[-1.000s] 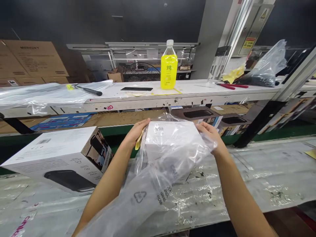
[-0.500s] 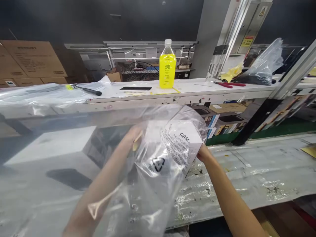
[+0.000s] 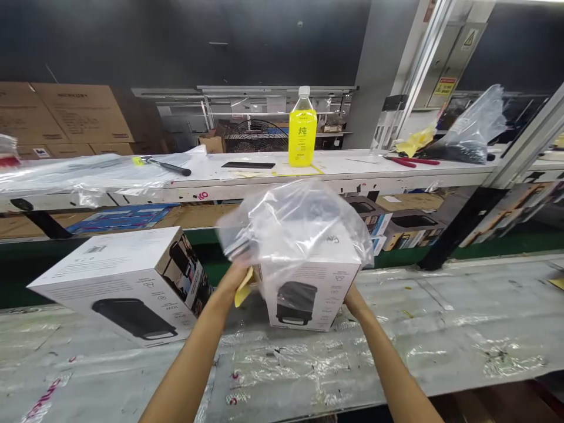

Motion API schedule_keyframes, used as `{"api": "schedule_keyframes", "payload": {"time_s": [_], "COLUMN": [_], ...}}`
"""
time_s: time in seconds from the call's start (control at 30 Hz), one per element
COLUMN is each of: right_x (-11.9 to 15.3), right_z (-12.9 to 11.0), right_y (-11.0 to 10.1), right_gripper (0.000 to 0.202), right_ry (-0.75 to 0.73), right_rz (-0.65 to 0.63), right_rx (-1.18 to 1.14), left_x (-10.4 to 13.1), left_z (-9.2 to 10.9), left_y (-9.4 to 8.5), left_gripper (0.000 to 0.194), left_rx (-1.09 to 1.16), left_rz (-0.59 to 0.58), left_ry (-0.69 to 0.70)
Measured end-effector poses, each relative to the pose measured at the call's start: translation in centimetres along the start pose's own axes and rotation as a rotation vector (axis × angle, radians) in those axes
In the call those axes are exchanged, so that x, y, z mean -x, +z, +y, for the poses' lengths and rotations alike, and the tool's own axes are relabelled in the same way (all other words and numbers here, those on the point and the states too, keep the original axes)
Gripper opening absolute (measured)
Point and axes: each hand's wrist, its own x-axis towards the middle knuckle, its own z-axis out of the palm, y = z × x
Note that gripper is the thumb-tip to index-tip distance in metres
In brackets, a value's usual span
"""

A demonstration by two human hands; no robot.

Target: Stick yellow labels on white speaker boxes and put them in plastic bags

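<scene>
A white printed box [image 3: 308, 294] stands on the plastic-covered bench in front of me, a clear plastic bag [image 3: 304, 217] draped over its top and back. My left hand [image 3: 238, 276] is at the box's left side, closed on something yellow [image 3: 244, 288], with the bag's edge beside it. At the right side, my right hand [image 3: 353, 299] touches the box low down, its fingers hidden behind it. A second white box [image 3: 118, 288], unwrapped and tilted in view, sits to the left.
On the raised shelf [image 3: 202, 185] are a yellow bottle [image 3: 302, 132], a hammer [image 3: 167, 167], a black strip [image 3: 248, 165], red-handled pliers [image 3: 409, 160] and clear bags. More boxes [image 3: 409, 226] lie under it on the right. A black post [image 3: 458, 229] rises at the right.
The plastic bag, which hung toward me over the box and left arm, has swung up and back over the box top. The box front and both white boxes now show clearly.
</scene>
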Motion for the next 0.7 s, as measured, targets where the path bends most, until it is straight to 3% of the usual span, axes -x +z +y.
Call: {"api": "schedule_keyframes", "payload": {"time_s": [0.13, 0.27, 0.4, 0.5, 0.57, 0.7], "right_x": [1.0, 2.0, 1.6, 1.0, 1.3, 3.8], "right_z": [3.0, 5.7, 7.6, 7.7, 7.5, 8.2], "right_y": [0.3, -0.2, -0.6, -1.1, -1.5, -1.5], "right_gripper": [0.030, 0.023, 0.023, 0.022, 0.031, 0.053], "right_ry": [-0.025, 0.056, 0.140, 0.104, 0.054, -0.011], "right_rz": [0.040, 0.048, 0.091, 0.085, 0.091, 0.058], "right_rx": [0.129, 0.303, 0.420, 0.393, 0.343, 0.265], "left_x": [0.6, 1.0, 1.0, 1.7, 2.5, 4.4], "left_z": [-3.6, -6.1, -7.0, -7.9, -8.3, -7.4], "left_y": [1.0, 1.5, 1.5, 1.1, 0.6, -0.4], "left_gripper": [0.045, 0.045, 0.042, 0.031, 0.025, 0.046], "left_rx": [-0.065, -0.171, -0.343, -0.555, -0.695, -0.809], "left_rz": [0.022, -0.001, -0.005, 0.021, 0.036, 0.003], "left_ry": [-0.074, -0.110, -0.107, -0.129, -0.151, -0.072]}}
